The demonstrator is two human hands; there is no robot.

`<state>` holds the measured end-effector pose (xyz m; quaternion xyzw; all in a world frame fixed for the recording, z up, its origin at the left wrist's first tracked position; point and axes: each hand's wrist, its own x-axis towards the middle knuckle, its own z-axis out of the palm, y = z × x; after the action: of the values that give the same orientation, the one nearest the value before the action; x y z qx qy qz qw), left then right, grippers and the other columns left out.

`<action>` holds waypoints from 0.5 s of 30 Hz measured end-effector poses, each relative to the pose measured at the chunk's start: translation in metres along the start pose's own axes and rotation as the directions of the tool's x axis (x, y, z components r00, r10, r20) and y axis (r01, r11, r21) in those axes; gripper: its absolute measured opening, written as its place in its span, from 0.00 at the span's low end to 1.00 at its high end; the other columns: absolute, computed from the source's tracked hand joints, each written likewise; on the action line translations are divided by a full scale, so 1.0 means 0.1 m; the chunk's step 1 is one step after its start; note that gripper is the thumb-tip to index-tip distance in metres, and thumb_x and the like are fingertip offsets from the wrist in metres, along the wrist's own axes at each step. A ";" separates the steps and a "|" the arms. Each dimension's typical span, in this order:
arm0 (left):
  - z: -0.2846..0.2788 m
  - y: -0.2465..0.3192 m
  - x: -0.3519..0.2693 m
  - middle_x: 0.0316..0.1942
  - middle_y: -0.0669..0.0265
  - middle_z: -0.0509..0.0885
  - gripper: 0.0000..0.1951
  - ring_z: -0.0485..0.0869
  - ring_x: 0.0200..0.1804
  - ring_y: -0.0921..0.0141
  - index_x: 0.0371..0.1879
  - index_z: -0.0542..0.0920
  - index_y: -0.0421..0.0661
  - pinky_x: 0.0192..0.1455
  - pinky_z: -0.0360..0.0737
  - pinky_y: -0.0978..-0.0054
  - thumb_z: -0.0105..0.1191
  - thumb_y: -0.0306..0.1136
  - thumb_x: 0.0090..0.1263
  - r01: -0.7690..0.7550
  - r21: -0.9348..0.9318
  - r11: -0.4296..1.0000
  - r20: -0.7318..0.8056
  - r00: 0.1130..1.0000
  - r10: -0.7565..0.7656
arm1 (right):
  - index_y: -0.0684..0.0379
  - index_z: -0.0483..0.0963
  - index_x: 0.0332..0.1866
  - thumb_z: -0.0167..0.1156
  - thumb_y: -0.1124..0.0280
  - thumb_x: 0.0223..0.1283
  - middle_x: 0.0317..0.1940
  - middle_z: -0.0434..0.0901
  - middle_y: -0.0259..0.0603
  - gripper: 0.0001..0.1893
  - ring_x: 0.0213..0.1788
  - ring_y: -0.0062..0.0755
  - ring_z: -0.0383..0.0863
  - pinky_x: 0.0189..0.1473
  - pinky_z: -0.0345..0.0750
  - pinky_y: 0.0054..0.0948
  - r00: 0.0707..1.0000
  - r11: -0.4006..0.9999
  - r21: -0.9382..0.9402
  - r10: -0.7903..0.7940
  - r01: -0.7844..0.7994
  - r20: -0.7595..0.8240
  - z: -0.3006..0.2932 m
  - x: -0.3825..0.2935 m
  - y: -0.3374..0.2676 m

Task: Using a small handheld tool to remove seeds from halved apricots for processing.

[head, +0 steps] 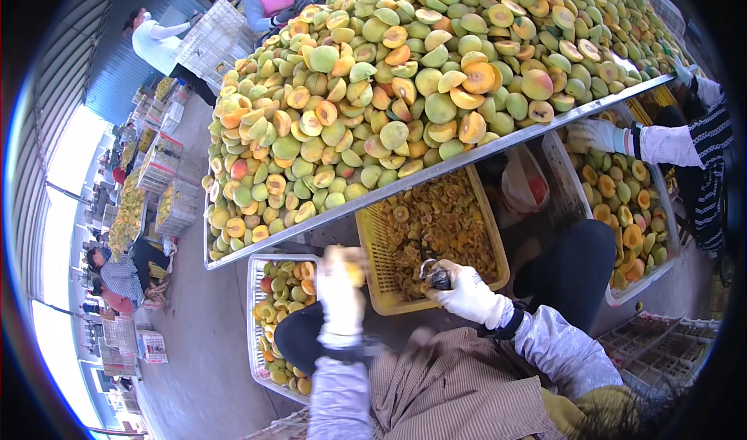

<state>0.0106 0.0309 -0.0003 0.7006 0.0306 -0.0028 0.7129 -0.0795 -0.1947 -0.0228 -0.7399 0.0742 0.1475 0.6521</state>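
Note:
My left hand [341,288], in a white glove, is blurred; a yellow-orange piece of fruit shows at its fingers, above the white crate [253,323] of halved fruit. In a white glove too, my right hand [467,297] is closed around the dark handle of a small tool [436,276] with a curved metal end. This tool is over the yellow plastic basket [376,265], which holds brownish fruit pits and scraps [437,224]. Beyond both hands, a metal-edged table [350,205] bears a large heap of whole and halved green-yellow fruit [394,135].
At right, a co-worker's gloved hand [601,135] reaches over another crate of fruit halves [627,206]. A plastic bag [522,183] lies under the table. An empty-looking grid crate [659,346] stands lower right. People and stacked crates [178,206] are at left, across the concrete floor [204,335].

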 end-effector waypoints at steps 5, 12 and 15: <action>-1.47 0.84 0.54 0.44 0.49 0.87 0.23 0.85 0.50 0.53 0.45 0.85 0.39 0.57 0.79 0.58 0.51 0.51 0.76 0.158 0.943 0.292 -0.192 0.977 0.091 | 0.64 0.77 0.49 0.69 0.64 0.57 0.34 0.84 0.53 0.18 0.39 0.48 0.86 0.44 0.80 0.38 0.982 1.000 0.000 -0.016 0.016 -0.187 -0.14 -0.02 0.05; -0.70 0.63 1.14 0.50 0.48 0.83 0.22 0.81 0.54 0.51 0.50 0.80 0.38 0.59 0.77 0.55 0.58 0.45 0.69 -0.456 0.880 0.132 0.405 0.867 0.291 | 0.64 0.77 0.46 0.69 0.62 0.56 0.33 0.83 0.56 0.18 0.38 0.55 0.85 0.41 0.80 0.42 0.968 0.978 -0.181 -0.143 0.105 -0.208 -0.11 0.07 0.13; 0.33 0.44 1.65 0.58 0.50 0.80 0.23 0.78 0.60 0.50 0.59 0.76 0.43 0.63 0.76 0.55 0.58 0.40 0.67 -0.698 0.676 0.238 0.583 0.703 0.407 | 0.64 0.78 0.46 0.69 0.62 0.55 0.34 0.84 0.54 0.18 0.38 0.55 0.85 0.42 0.81 0.41 0.981 0.987 -0.162 -0.043 0.012 -0.188 -0.12 0.14 0.14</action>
<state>0.1785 0.0047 0.0358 0.9113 -0.3309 0.1359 0.2038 -0.0689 -0.2072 -0.0392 -0.8016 0.1141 0.0725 0.5824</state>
